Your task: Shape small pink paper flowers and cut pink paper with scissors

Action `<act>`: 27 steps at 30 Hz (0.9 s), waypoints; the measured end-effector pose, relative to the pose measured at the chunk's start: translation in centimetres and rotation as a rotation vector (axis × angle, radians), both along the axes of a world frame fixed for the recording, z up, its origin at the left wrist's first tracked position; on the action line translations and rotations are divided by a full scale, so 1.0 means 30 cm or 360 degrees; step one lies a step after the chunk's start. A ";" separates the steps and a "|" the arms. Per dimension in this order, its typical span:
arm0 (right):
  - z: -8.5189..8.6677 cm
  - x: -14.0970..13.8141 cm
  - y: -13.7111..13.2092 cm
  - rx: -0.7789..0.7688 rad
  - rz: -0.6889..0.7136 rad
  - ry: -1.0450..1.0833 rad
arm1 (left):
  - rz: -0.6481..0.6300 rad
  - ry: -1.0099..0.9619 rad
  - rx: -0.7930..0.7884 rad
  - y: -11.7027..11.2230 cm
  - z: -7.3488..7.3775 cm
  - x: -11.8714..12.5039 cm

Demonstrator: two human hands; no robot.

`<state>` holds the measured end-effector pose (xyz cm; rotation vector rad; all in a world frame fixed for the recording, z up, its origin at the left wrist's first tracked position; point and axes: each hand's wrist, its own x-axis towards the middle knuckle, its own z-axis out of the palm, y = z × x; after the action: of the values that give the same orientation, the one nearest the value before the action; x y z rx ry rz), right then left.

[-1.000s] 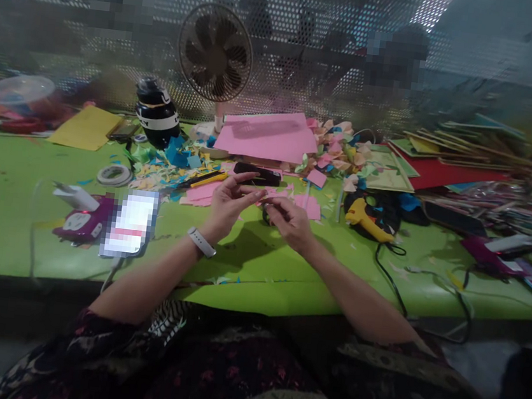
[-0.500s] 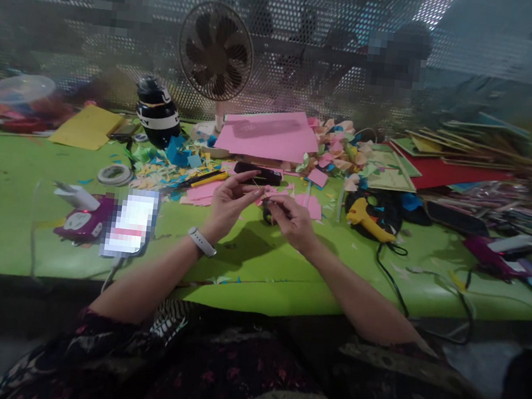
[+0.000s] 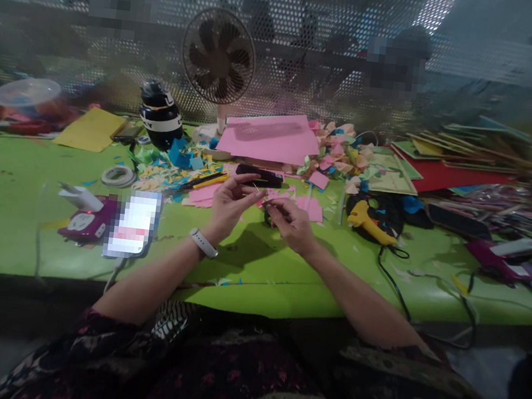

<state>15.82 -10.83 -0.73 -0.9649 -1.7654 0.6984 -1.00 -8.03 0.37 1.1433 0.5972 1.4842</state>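
Both my hands are raised close together over the middle of the green table. My left hand (image 3: pixel 227 206) has its thumb and index finger brought together around something thin and pale, too small to make out. My right hand (image 3: pixel 292 225) is closed in a pinch, its fingertips a little to the right of the left ones. A dark, rounded thing (image 3: pixel 268 216) shows just under the right fingers; I cannot tell whether they hold it. Behind the hands lie pink paper pieces (image 3: pixel 310 208), a black stapler-like object (image 3: pixel 259 176) and a yellow-and-black cutter (image 3: pixel 210 180).
A yellow glue gun (image 3: pixel 369 223) with a black cord lies to the right. Left are a lit phone (image 3: pixel 133 224), a purple power box (image 3: pixel 88 221) and a tape roll (image 3: pixel 117 175). Behind stand a fan (image 3: pixel 219 56), a dark bottle (image 3: pixel 160 117) and pink sheets (image 3: pixel 270 137).
The view has shifted slightly, so the table items appear a little to the right and lower. My hands keep nearly the same pose, their fingertips still close together.
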 end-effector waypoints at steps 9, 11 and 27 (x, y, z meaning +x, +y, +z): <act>0.000 0.005 0.002 -0.0050 0.0038 -0.0062 | 0.0272 -0.0154 -0.0035 0.054 0.000 -0.026; 0.003 0.007 0.003 -0.0094 0.0053 -0.0057 | 0.0306 -0.0214 -0.0088 0.075 -0.001 -0.040; 0.058 -0.005 0.011 -0.0909 0.0240 0.0713 | -0.0588 0.0017 -0.0501 0.035 -0.010 -0.033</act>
<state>15.66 -10.51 1.02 -0.9481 -1.2671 1.4454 -2.00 -6.99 0.07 0.9542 0.5678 1.0280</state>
